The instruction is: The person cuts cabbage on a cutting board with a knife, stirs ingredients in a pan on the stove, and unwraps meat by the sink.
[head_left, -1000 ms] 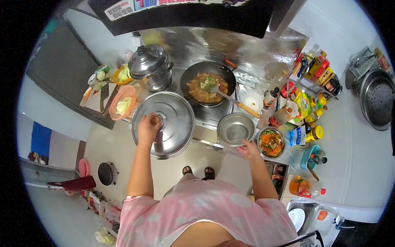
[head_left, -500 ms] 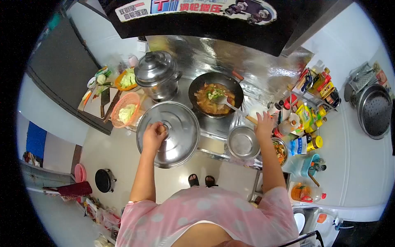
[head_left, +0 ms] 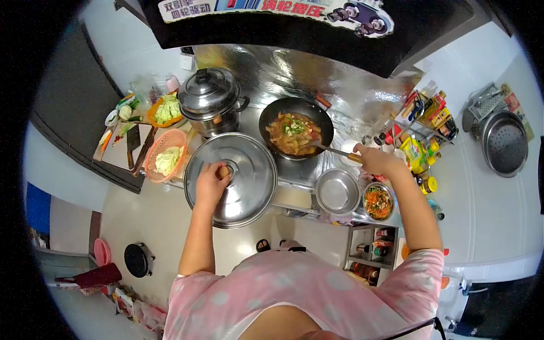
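My left hand (head_left: 211, 184) is closed around the knob of a large round steel lid (head_left: 249, 195), held level in front of the stove. My right hand (head_left: 377, 161) grips the wooden-tipped handle of a metal spatula (head_left: 339, 151). The spatula's head is down in the stew (head_left: 288, 141) and mostly hidden. This brown stew, topped with chopped green and pale bits, fills the bottom of a black wok (head_left: 274, 111) on the stove. Below the spatula sit a steel bowl (head_left: 338, 192) and a smaller bowl of chopped colourful vegetables (head_left: 378, 203).
A lidded steel pot (head_left: 209, 107) stands left of the wok. Farther left are a pink basket of cabbage (head_left: 165, 156), an orange basket (head_left: 164, 110) and a cleaver (head_left: 133, 141) on a cutting board. Bottles and seasoning packets (head_left: 425, 136) crowd the right wall. A black range hood (head_left: 272, 34) hangs overhead.
My right hand has gone from open beside the spatula to gripping its handle. The spatula's head has sunk into the stew and the green bits look more spread. My left hand stays on the lid.
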Available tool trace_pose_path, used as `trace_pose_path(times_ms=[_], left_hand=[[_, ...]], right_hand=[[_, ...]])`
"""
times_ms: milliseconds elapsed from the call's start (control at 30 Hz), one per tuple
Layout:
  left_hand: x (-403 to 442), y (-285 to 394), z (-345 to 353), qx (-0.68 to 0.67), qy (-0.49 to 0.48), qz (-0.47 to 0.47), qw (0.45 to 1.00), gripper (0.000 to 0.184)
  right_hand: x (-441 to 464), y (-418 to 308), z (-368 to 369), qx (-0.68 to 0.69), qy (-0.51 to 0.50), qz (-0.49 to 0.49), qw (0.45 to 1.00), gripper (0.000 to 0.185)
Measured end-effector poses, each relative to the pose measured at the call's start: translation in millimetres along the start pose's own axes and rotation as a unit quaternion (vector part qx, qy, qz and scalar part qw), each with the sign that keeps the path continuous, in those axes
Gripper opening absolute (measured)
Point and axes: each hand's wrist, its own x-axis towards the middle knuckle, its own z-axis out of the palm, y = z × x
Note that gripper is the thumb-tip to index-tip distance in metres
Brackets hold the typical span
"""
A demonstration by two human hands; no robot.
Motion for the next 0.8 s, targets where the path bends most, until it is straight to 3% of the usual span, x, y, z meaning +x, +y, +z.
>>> trace_pose_path(times_ms=[67, 100, 200, 367, 467, 500, 533, 567, 600, 633, 800], left_hand=[[1, -4, 6, -0.010, 0.000, 0.008, 1.000, 0.035], [1, -6, 7, -0.017, 0.002, 0.009, 1.000, 0.035], [3, -5, 9, -0.030, -0.006, -0.008, 0.999, 0.035], [6, -1, 9, -0.004, 0.000, -0.029, 1.000, 0.037], [9, -1, 11, 0.010, 0.006, -0.043, 0.999, 0.038], [9, 4, 9, 0.018, 0.007, -0.047, 0.999, 0.038], [10, 7, 9, 0.026, 0.007, -0.049, 0.998, 0.038], [11, 9, 10, 0.025, 0.011, -0.048, 0.998, 0.038], [12, 11, 10, 0.023, 0.014, -0.046, 0.999, 0.037], [13, 12, 11, 0.021, 0.017, -0.043, 0.999, 0.037], [20, 22, 16, 0.015, 0.030, -0.037, 0.999, 0.036]], right_hand=[[-6, -14, -10, 0.017, -0.065, 0.004, 0.998, 0.048], [-8, -20, -8, -0.060, -0.052, -0.083, 0.993, 0.038], [5, -39, 33, -0.112, 0.011, -0.118, 0.987, 0.038], [68, -49, 113, 0.001, 0.137, -0.019, 0.990, 0.037], [120, -22, 112, 0.067, 0.196, -0.031, 0.978, 0.037], [164, 13, 131, 0.075, 0.204, -0.044, 0.975, 0.039], [149, 15, 95, 0.109, 0.169, -0.057, 0.978, 0.037], [166, 46, 92, 0.122, 0.231, -0.166, 0.951, 0.035], [128, 28, 33, 0.199, 0.074, -0.044, 0.976, 0.033], [117, 34, 7, 0.278, -0.001, 0.004, 0.961, 0.034], [114, 67, -52, 0.334, -0.042, 0.048, 0.940, 0.023]])
